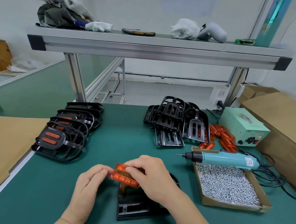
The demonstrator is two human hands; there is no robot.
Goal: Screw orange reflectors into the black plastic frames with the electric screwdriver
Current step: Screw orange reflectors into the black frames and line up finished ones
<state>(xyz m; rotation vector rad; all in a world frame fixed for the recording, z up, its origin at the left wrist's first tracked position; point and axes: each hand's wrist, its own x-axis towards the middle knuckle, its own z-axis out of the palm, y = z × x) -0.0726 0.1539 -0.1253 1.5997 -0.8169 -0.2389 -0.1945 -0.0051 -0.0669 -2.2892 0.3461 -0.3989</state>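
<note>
Both hands, left hand [89, 179] and right hand [150, 174], pinch our orange reflector [124, 177] above the black frame [132, 206]; misaligned seating could cross-thread screws.

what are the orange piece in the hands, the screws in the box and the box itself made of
Orange reflector: looks like translucent glossy plastic; light glows through its ribbed face.
Screws: likely metal, silvery with bright glints.
Box: seemingly plain brown cardboard, matte with thin folded walls.
</note>
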